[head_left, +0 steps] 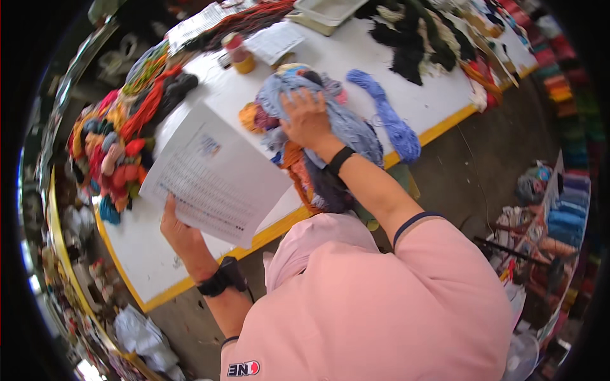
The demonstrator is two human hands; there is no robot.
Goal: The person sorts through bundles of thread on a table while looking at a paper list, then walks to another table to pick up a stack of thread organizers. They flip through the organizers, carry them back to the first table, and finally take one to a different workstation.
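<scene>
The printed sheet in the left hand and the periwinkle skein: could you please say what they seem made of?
Printed sheet: probably matte paper, thin and flat with printed rows.
Periwinkle skein: apparently matte yarn, gathered in looped strands; the fibre is unclear.

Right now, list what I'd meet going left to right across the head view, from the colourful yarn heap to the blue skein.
Colourful yarn heap → white printed sheet in the left hand → grey-blue bundle under the right hand → blue skein.

We see a red-and-yellow jar on the white table, a pale tray farther back, black yarn to its right, a whitish bag at lower left
</scene>
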